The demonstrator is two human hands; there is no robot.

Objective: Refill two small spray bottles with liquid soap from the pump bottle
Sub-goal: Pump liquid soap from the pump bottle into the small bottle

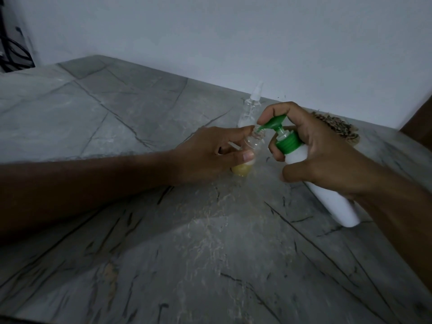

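Closest to us, our right hand (327, 157) wraps the white pump bottle (322, 190), which leans left with a fingertip on its green pump head (273, 123), spout at the open neck of the small bottle (247, 153). Our left hand (210, 155) pinches that bottle, yellow soap (240, 170) low inside. The second spray bottle (251, 106), capped, stands just behind on the marble table (163, 230), not in the way.

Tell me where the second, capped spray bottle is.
In the head view the capped spray bottle stands upright right of centre, near the wall, just behind the open spray bottle held by the left hand.
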